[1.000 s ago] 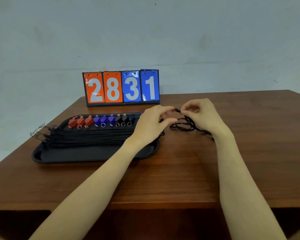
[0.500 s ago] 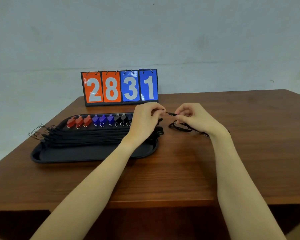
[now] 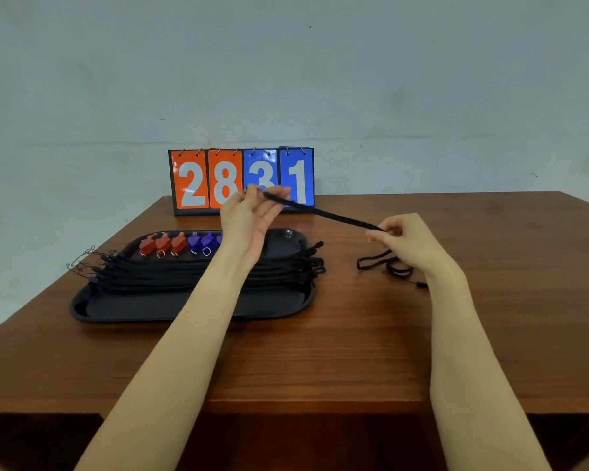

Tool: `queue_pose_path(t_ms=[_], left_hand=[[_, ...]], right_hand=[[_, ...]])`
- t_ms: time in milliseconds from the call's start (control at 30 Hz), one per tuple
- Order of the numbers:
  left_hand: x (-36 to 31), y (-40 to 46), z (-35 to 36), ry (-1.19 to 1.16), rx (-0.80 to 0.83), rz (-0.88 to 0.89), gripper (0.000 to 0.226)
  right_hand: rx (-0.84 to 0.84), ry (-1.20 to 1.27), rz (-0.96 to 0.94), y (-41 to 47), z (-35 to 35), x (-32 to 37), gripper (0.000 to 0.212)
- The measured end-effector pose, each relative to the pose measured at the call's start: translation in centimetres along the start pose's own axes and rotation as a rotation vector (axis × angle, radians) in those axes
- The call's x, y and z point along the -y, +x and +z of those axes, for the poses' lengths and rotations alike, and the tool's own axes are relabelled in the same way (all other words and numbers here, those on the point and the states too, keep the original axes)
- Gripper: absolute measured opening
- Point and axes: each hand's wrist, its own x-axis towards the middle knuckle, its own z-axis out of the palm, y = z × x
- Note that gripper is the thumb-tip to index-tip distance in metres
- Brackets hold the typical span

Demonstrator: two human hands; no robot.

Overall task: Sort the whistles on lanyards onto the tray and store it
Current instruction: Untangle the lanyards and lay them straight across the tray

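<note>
Above the black tray [image 3: 191, 309], the left hand [image 3: 249, 219] pinches one end of a black lanyard [image 3: 323, 212]. At three o'clock, the right hand [image 3: 408, 243] pinches its other stretch taut over the wooden table [image 3: 354, 351].

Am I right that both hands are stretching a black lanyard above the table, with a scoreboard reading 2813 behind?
Not quite: in the head view the scoreboard reads 2831. The left hand and right hand do stretch the black lanyard above the table.

Brown wooden table [image 3: 354, 351], pale grey scuffed wall [image 3: 286, 79] behind, flip scoreboard [image 3: 242, 181] reading 2831
</note>
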Motion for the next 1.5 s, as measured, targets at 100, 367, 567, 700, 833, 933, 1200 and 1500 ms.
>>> queue_pose_path(t_ms=[100, 367, 567, 700, 833, 933, 1200, 1500], left_hand=[[-1.0, 0.6, -0.9, -0.058, -0.077, 0.026, 0.018], [-2.3, 0.9, -1.9, -0.030, -0.264, 0.048, 0.022], [-2.9, 1.3, -2.1, 0.041, -0.293, 0.040, 0.028], [-5.1, 2.0, -3.5, 0.049, -0.380, 0.083, 0.027], [-8.1, 1.5, -5.4, 0.150, -0.446, 0.174, 0.029], [-10.0, 0.5, -7.8, 0.263, -0.442, 0.185, 0.029], [-12.6, -4.0, -14.2, 0.652, -0.384, 0.042, 0.027], [-14.5, -6.7, -20.0, 1.351, -0.566, 0.226, 0.006]], right_hand=[[-0.063, -0.038, 0.038, 0.0, -0.2, 0.0, 0.027], [-0.179, 0.588, -0.055, -0.3, -0.7, 1.1, 0.022], [-0.090, 0.782, 0.031, -0.2, -0.7, 1.2, 0.022], [-0.054, 0.676, 0.058, -0.4, -0.8, 1.0, 0.017], [0.067, 0.604, 0.042, -0.6, -0.9, 1.1, 0.017], [0.199, 0.521, 0.043, -0.9, -0.5, 2.0, 0.016], [0.353, 0.404, -0.068, -1.2, 2.0, 4.5, 0.012], [0.297, 0.167, -0.273, -1.7, 5.3, 6.2, 0.007]])
